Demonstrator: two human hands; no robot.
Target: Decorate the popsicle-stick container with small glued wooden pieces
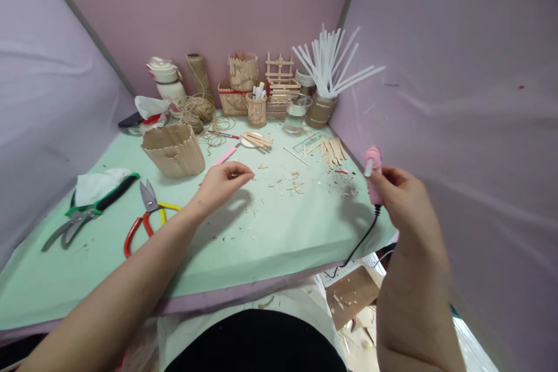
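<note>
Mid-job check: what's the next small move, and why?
Probably bring the pink glue gun inward: the right hand holds it out at the right side of the table, away from the left hand, which hovers beside the scattered wood scraps.

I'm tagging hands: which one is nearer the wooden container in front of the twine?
Left. The left hand is just right of the wooden container; the right hand is much farther right, holding the pink glue gun.

Bare left arm (131, 286) stretched forward, left hand (220, 182) with thumb and fingertips drawn together, bare right arm (414, 290) raised, right hand (401, 193) closed in a grip.
</note>
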